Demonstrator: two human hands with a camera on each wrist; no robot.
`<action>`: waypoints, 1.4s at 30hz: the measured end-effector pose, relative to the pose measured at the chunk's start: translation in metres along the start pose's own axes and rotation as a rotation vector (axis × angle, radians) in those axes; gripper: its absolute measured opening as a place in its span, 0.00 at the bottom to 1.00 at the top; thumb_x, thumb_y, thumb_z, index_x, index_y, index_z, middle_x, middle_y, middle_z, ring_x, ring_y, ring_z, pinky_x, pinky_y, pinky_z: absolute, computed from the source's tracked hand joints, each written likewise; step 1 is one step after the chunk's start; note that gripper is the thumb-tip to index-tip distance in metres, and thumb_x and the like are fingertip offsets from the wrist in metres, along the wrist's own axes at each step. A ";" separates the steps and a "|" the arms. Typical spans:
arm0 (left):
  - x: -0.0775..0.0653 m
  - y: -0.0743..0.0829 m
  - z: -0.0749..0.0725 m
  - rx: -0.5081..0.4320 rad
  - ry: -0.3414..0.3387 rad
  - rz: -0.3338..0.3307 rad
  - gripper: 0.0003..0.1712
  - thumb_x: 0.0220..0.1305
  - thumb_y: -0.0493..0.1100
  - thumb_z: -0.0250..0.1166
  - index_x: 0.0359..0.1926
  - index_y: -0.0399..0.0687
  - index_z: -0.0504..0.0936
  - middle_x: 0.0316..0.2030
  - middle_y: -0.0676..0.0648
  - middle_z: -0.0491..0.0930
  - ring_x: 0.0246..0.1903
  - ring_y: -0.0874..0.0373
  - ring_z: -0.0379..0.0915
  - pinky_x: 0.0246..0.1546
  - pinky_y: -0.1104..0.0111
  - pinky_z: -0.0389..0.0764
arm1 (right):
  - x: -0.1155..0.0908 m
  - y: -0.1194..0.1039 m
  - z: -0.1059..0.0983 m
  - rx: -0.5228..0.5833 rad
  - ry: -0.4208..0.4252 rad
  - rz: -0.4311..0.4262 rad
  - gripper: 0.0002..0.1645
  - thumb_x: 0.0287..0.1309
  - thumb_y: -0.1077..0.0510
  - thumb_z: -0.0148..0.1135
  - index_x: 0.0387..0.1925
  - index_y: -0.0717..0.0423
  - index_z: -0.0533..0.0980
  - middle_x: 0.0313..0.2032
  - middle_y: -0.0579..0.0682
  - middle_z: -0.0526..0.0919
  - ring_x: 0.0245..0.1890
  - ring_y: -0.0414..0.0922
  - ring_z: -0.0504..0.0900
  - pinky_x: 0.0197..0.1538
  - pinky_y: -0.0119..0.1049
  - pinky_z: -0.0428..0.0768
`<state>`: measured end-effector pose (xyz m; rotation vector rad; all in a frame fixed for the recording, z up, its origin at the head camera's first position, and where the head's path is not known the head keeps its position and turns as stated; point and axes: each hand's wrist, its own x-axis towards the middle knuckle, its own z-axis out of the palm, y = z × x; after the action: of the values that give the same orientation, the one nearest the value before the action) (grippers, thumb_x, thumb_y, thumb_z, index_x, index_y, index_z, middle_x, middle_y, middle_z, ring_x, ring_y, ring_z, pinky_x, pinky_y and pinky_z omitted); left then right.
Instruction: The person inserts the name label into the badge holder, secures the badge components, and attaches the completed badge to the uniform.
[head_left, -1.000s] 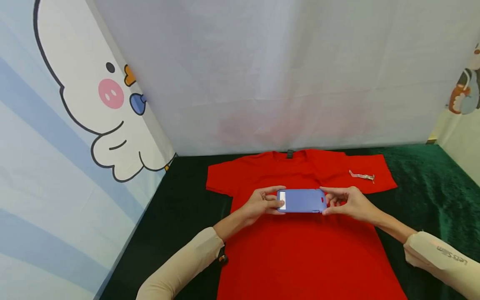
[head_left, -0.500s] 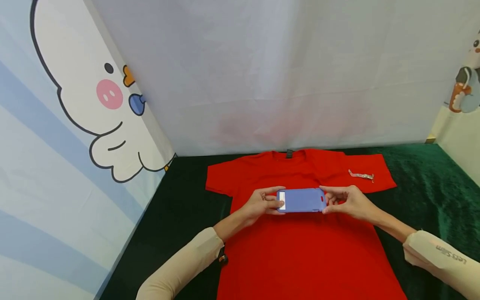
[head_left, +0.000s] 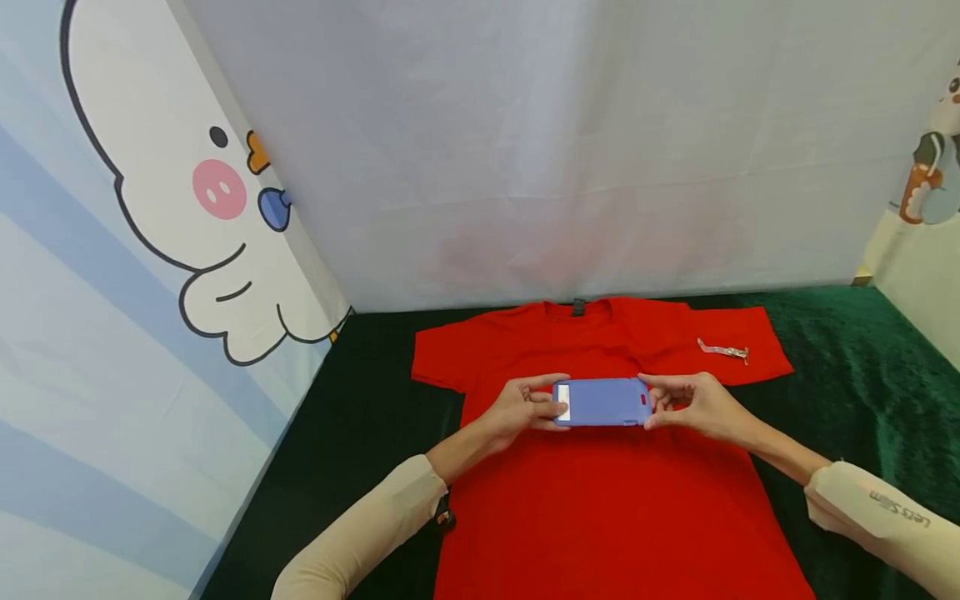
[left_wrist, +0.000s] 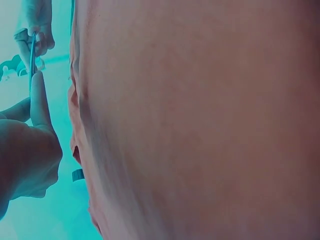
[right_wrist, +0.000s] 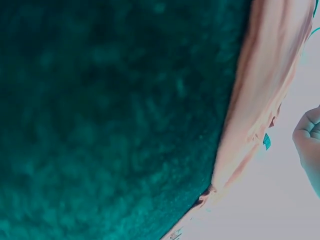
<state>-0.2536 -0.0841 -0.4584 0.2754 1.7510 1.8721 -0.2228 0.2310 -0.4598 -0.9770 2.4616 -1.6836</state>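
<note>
A blue phone case [head_left: 606,402] with a small cutout at its right end and a white strip at its left is held level in both hands, over a spread red T-shirt [head_left: 600,500]. My left hand [head_left: 517,406] grips the left end, its thumb on the white strip. At the right end my right hand [head_left: 697,406] pinches the corners between finger and thumb. The left wrist view shows the case edge-on as a thin line between the hands. In the right wrist view only part of the right hand [right_wrist: 311,142] shows, at the right edge; the case is out of sight.
A small silver metal piece [head_left: 723,351] lies on the shirt's right sleeve. Dark green cloth [head_left: 840,375] covers the table under the shirt. A pale curtain [head_left: 525,167] stands behind, and a cartoon-printed panel [head_left: 150,333] rises on the left.
Almost nothing differs. Both hands keep their grip on the case, which stays in the same place; the head view shifts very slightly.
</note>
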 end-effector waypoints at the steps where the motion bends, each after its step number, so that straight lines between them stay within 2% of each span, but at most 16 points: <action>1: 0.000 0.000 0.000 -0.003 0.006 -0.002 0.31 0.71 0.29 0.61 0.73 0.40 0.69 0.33 0.51 0.87 0.41 0.56 0.84 0.50 0.51 0.84 | 0.000 0.000 0.000 -0.003 0.002 -0.004 0.36 0.50 0.72 0.74 0.61 0.81 0.71 0.32 0.51 0.85 0.27 0.37 0.81 0.32 0.25 0.82; 12: 0.002 0.002 0.001 -0.014 -0.004 -0.006 0.30 0.71 0.29 0.61 0.72 0.41 0.70 0.33 0.50 0.87 0.40 0.55 0.84 0.49 0.51 0.85 | 0.002 -0.001 0.003 -0.010 -0.001 -0.044 0.36 0.49 0.73 0.74 0.60 0.82 0.72 0.32 0.55 0.83 0.27 0.37 0.81 0.33 0.24 0.82; 25: -0.002 0.002 -0.002 -0.023 -0.084 0.023 0.31 0.74 0.30 0.58 0.75 0.42 0.66 0.34 0.51 0.87 0.39 0.58 0.84 0.53 0.50 0.84 | 0.005 0.000 0.005 0.021 -0.002 -0.015 0.35 0.50 0.73 0.74 0.60 0.82 0.71 0.34 0.53 0.84 0.28 0.38 0.80 0.36 0.24 0.83; 32: -0.004 0.004 -0.005 -0.021 -0.099 0.017 0.32 0.75 0.31 0.56 0.77 0.41 0.63 0.34 0.52 0.86 0.40 0.60 0.84 0.55 0.51 0.83 | 0.006 0.002 0.003 0.043 -0.008 0.033 0.35 0.53 0.71 0.74 0.60 0.80 0.71 0.33 0.51 0.85 0.29 0.37 0.81 0.37 0.24 0.84; 36: -0.004 0.006 -0.005 -0.028 -0.106 -0.007 0.31 0.76 0.32 0.56 0.77 0.45 0.63 0.52 0.43 0.85 0.47 0.56 0.83 0.57 0.51 0.82 | 0.004 0.004 0.002 0.056 -0.018 0.041 0.35 0.53 0.70 0.74 0.60 0.81 0.71 0.33 0.53 0.84 0.28 0.37 0.81 0.37 0.24 0.84; 39: -0.005 0.007 -0.005 -0.035 -0.108 -0.029 0.32 0.76 0.32 0.55 0.77 0.47 0.63 0.66 0.35 0.75 0.52 0.52 0.81 0.58 0.51 0.81 | 0.004 0.004 0.001 0.061 -0.021 0.039 0.35 0.54 0.71 0.73 0.61 0.81 0.70 0.33 0.52 0.84 0.29 0.38 0.81 0.36 0.24 0.83; 42: -0.005 0.008 -0.005 -0.043 -0.121 -0.045 0.34 0.75 0.29 0.54 0.78 0.48 0.62 0.68 0.30 0.71 0.54 0.50 0.79 0.60 0.51 0.80 | 0.004 0.003 0.001 0.062 -0.018 0.036 0.34 0.53 0.72 0.72 0.61 0.81 0.70 0.33 0.49 0.84 0.29 0.37 0.80 0.37 0.23 0.83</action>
<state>-0.2542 -0.0910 -0.4499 0.3234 1.6220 1.8201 -0.2276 0.2292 -0.4616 -0.9321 2.3856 -1.7208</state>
